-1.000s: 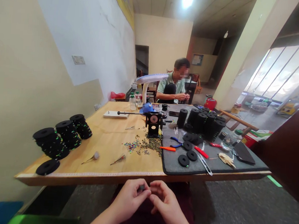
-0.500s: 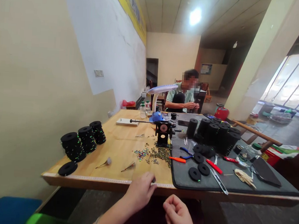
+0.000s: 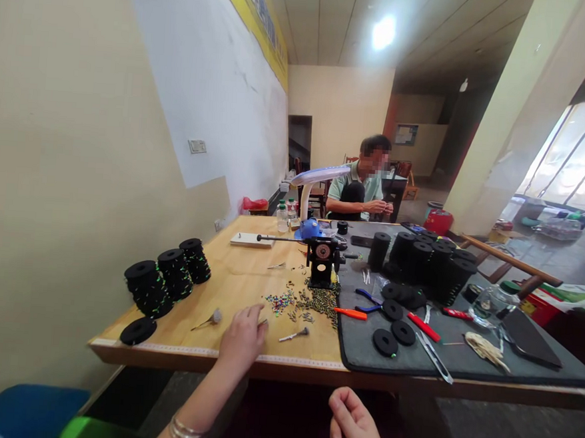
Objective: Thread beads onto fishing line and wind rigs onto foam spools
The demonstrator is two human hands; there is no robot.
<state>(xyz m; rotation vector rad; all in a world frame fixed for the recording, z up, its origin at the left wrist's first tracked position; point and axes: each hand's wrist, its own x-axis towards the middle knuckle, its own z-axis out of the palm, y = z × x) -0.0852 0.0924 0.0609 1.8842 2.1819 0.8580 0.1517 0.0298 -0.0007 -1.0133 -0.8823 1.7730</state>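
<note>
My left hand is over the wooden table near its front edge, fingers closed around a small brush-like bundle, of which only the tip shows. To its right lies a white stick with a dark flared head. A grey-headed thin piece rests to its left. Past the fingers are loose coloured beads and a heap of small brass-coloured pieces. My right hand is in front of the table edge, fingers curled and thumb pressed to them; whatever it may hold is hidden.
A black hand-cranked winder stands mid-table before a blue-based lamp. Black foam spools stand left. On the grey mat lie pliers, scissors-like snips and foam discs. A person sits beyond.
My left hand has moved left and forward; the white stick with the dark head now lies on the table. The hand covers the brush-like bundle. My right hand has shifted slightly down and right.
</note>
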